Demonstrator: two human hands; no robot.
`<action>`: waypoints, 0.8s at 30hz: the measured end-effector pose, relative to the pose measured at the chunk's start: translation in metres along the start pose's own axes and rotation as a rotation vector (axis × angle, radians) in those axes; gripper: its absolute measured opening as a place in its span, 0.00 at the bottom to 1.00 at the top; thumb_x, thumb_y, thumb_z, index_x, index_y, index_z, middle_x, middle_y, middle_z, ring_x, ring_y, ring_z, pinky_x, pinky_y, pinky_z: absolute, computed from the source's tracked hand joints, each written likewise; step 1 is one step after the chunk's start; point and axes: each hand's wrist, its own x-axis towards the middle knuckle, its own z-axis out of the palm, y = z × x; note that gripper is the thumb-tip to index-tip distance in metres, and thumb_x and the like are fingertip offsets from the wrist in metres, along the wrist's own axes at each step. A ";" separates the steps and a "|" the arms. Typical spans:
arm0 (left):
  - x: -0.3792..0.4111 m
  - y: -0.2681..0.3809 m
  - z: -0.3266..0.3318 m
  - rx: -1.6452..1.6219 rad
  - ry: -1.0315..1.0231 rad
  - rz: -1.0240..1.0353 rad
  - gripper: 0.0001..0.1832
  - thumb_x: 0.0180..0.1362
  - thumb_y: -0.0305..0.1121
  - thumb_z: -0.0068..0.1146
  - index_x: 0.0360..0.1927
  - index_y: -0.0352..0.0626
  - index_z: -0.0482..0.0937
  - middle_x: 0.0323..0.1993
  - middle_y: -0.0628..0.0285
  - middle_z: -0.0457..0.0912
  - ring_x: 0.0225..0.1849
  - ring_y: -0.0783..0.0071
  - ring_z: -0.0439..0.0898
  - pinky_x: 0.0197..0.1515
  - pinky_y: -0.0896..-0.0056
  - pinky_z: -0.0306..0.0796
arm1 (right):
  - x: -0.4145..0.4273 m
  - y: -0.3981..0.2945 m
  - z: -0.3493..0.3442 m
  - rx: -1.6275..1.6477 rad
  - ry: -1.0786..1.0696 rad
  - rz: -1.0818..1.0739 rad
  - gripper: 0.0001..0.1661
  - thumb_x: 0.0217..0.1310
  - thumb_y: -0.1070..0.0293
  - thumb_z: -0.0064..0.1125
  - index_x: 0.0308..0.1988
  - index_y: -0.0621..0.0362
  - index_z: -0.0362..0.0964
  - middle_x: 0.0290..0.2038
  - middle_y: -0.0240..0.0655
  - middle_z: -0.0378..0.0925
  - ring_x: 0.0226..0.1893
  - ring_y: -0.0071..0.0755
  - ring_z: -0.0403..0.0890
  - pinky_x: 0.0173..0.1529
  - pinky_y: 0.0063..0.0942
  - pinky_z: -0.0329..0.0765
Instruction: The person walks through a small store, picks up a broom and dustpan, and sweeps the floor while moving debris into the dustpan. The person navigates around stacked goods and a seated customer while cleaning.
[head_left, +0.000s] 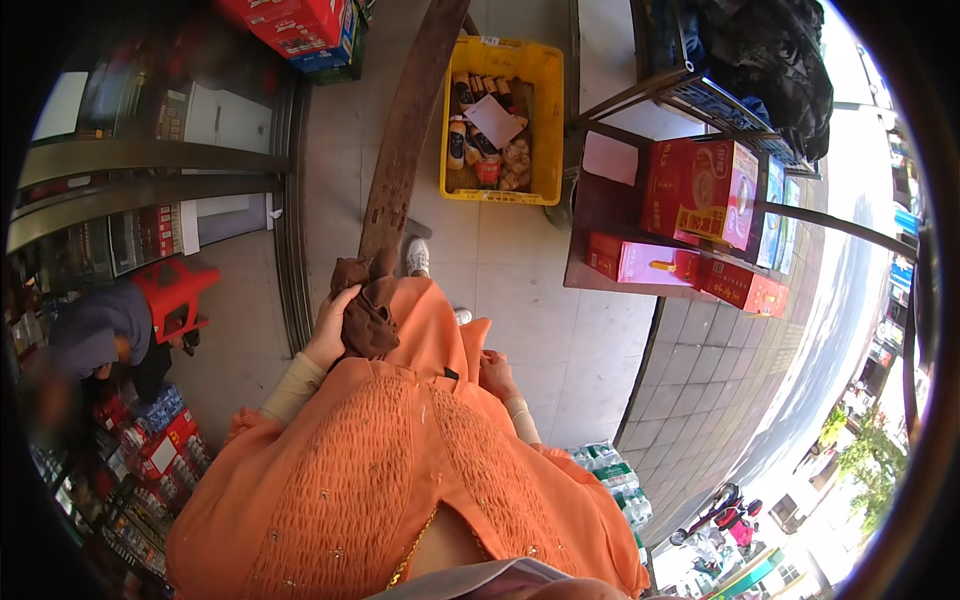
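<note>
My left hand grips a crumpled dark brown cloth at the near end of a long, worn wooden bench. The cloth lies partly over that end of the wood. My right hand hangs beside my orange dress with its fingers curled; whether anything is inside them I cannot tell. Past the bench, to its right, a yellow plastic crate stands on the tiled floor, holding bottles, a sheet of card and other small goods.
Red gift boxes stand on a low brown table at the right. Stacked cartons are at the upper left. Beside a red plastic stool a person bends in the shop. Packs of bottled water stand at lower right.
</note>
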 end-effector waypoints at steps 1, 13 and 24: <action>0.004 0.007 -0.002 -0.013 -0.021 0.015 0.20 0.62 0.40 0.54 0.54 0.42 0.72 0.48 0.61 0.76 0.49 0.70 0.76 0.51 0.64 0.74 | -0.001 -0.019 -0.007 -0.039 0.010 -0.040 0.32 0.62 0.52 0.52 0.58 0.64 0.65 0.50 0.51 0.77 0.52 0.48 0.77 0.55 0.35 0.73; 0.013 0.054 0.048 -0.064 -0.051 0.046 0.21 0.64 0.41 0.51 0.56 0.40 0.71 0.51 0.60 0.75 0.52 0.69 0.76 0.53 0.63 0.75 | 0.027 -0.097 -0.106 -0.077 0.054 0.046 0.32 0.59 0.52 0.55 0.57 0.63 0.68 0.49 0.52 0.78 0.51 0.48 0.79 0.54 0.35 0.74; 0.045 0.048 0.133 -0.173 0.013 0.215 0.21 0.66 0.42 0.48 0.56 0.39 0.70 0.53 0.57 0.75 0.53 0.65 0.76 0.58 0.59 0.72 | 0.110 -0.137 -0.238 -0.231 0.004 -0.143 0.33 0.58 0.49 0.55 0.56 0.62 0.70 0.47 0.52 0.78 0.52 0.49 0.77 0.56 0.36 0.73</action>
